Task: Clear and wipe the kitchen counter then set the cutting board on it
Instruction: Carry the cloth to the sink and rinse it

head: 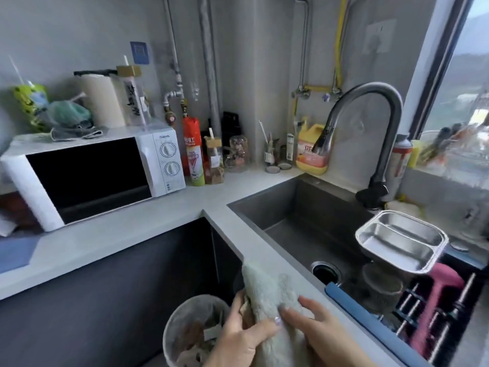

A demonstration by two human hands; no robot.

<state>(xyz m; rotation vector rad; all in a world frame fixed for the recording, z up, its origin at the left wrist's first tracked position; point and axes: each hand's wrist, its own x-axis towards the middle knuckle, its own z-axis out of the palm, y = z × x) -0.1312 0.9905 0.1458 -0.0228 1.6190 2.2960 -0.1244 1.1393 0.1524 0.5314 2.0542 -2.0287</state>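
A pale fluffy cloth (267,290) lies over the front edge of the light grey counter (164,221), on the strip in front of the sink. My left hand (238,337) grips the cloth's lower left part at the counter edge, thumb across the fabric. Flat on top of the cloth to the right lies my right hand (320,324), fingers straight and pressing it down. No cutting board is in view.
A bin (185,319) with scraps stands on the floor below the counter edge. The steel sink (299,215) holds a divided metal tray (399,239) and a rack with a pink utensil (436,295). A microwave (90,178), spray can (194,152), jars and a detergent bottle (312,149) line the back wall.
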